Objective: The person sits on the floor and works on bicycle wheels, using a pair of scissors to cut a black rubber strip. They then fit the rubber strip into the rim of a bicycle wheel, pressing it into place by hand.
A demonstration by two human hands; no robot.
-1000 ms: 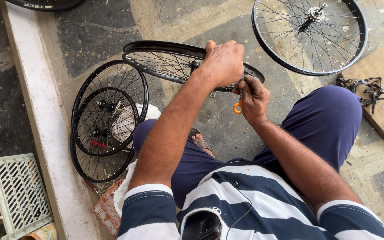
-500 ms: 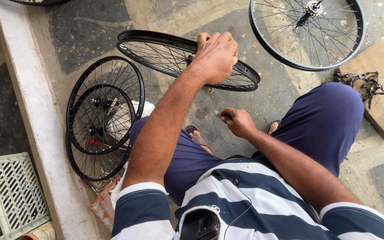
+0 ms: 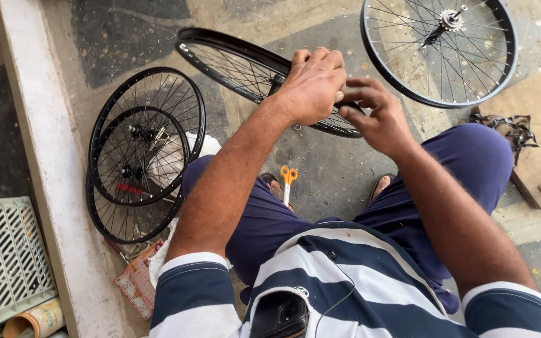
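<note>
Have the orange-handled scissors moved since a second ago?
Yes. The scissors have left the right hand beside the held wheel and lie on the floor between the knees.

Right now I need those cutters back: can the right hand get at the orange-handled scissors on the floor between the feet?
Probably yes: the right hand is empty, with nothing over the orange-handled scissors.

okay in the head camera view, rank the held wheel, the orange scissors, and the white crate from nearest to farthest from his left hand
1. Held wheel: gripped under the left hand.
2. Orange scissors: on the ground between the legs, below the hand.
3. White crate: far lower left, beyond the kerb.
</note>
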